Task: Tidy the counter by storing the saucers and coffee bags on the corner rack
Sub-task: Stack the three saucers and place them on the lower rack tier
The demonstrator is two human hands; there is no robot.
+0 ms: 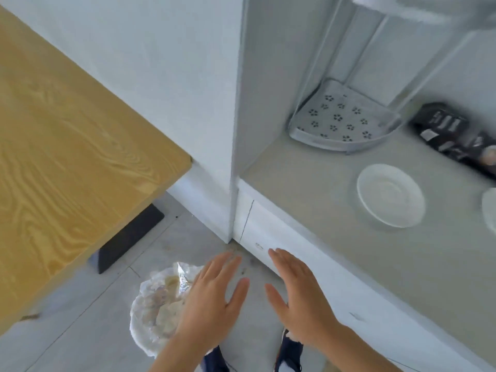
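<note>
I see both my hands empty, the left hand (pixel 214 296) and the right hand (pixel 298 299) with fingers spread flat, low before the worktop (pixel 335 251). A white saucer (pixel 391 195) lies on it, near the corner rack (pixel 341 119); dark coffee bags (pixel 453 132) lie beside. I think the saucer is stiff, smooth and breakable, so I would pinch it at the rim.

Two saucers (pixel 390 195) (pixel 489 209), one coffee bag (pixel 453 132), one corner rack (pixel 346 118), two hands (pixel 212 296) (pixel 298 296)
</note>
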